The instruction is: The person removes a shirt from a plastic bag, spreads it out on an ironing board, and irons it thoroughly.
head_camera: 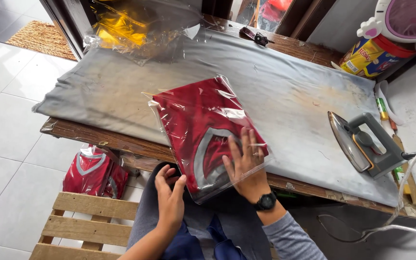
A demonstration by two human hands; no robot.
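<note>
A folded red garment with a grey collar lies inside a clear plastic bag (pixel 203 125) on the grey cloth-covered table (pixel 285 86); its near end overhangs the table's front edge. My right hand (pixel 244 161), wearing a black wristwatch, presses flat with spread fingers on the near end of the bag. My left hand (pixel 170 192) is at the bag's lower left edge, fingers curled by the plastic below the table edge; whether it grips the bag is unclear.
A grey iron (pixel 362 144) stands on its heel at the table's right, cord trailing down. Clear plastic bags with yellow contents (pixel 136 29) lie at the back left. Another bagged red garment (pixel 92 171) sits on the floor by a wooden pallet (pixel 87 221). A small fan (pixel 405 21) and a yellow tin (pixel 369 57) stand at the back right.
</note>
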